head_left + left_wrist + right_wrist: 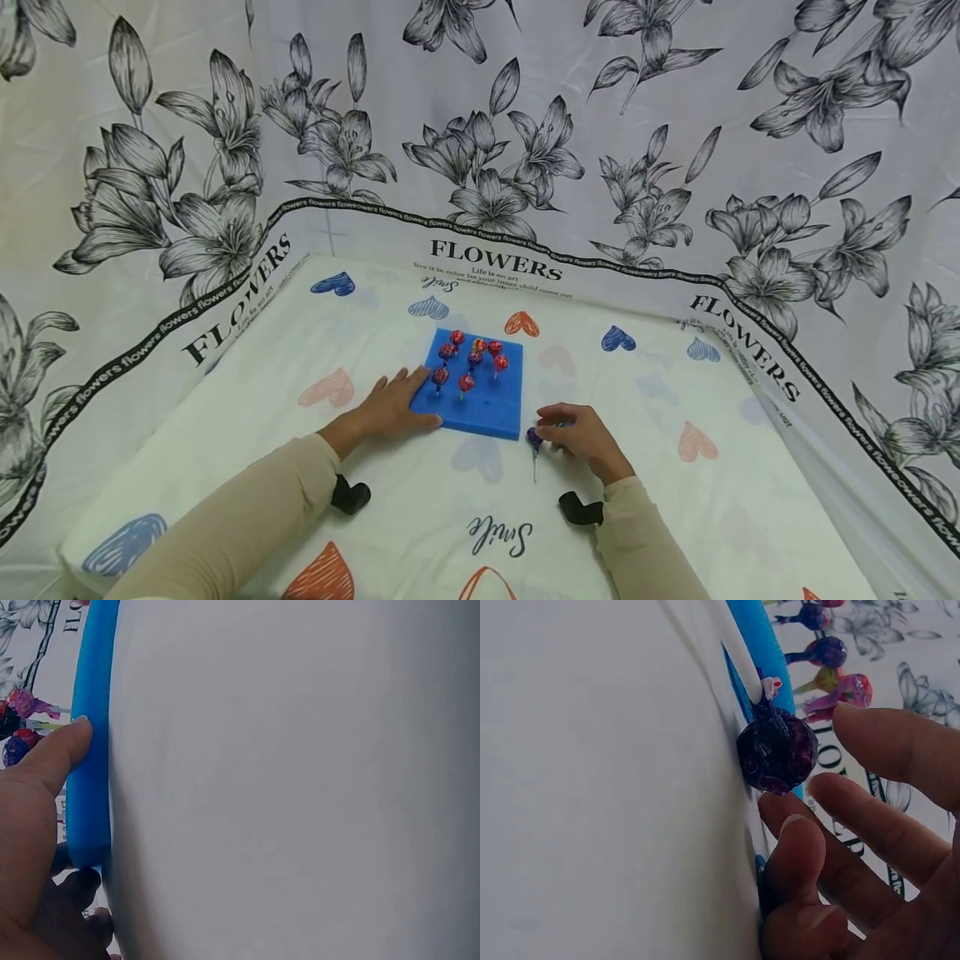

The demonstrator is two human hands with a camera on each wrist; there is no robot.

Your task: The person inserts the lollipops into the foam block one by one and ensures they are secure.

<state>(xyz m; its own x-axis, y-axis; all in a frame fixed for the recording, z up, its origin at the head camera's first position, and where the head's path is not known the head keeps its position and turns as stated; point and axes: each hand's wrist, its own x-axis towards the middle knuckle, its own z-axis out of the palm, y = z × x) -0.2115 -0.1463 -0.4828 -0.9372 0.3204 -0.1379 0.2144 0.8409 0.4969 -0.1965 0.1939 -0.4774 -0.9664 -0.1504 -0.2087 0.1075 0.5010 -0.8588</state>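
Observation:
A blue foam board (487, 412) lies on the bed-like surface, with several wrapped lollipops (466, 382) standing upright in it on their sticks. My left hand (393, 406) rests against the board's left side, fingers extended over its edge. In the left wrist view, the thumb (71, 742) touches the board's side. Just off the board's near right corner is a dark purple lollipop (533, 437), its white stick (739, 649) pointing back toward me. My right hand (581, 433) is at its wrapped head, loosely bent fingers (877, 825) spread around it without closing.
White cloth printed with hearts covers the surface, with a blue heart (618, 338) behind the board. Floral curtains (495, 183) rise at the back and sides. Black wrist pieces (351, 495) sit by both sleeves.

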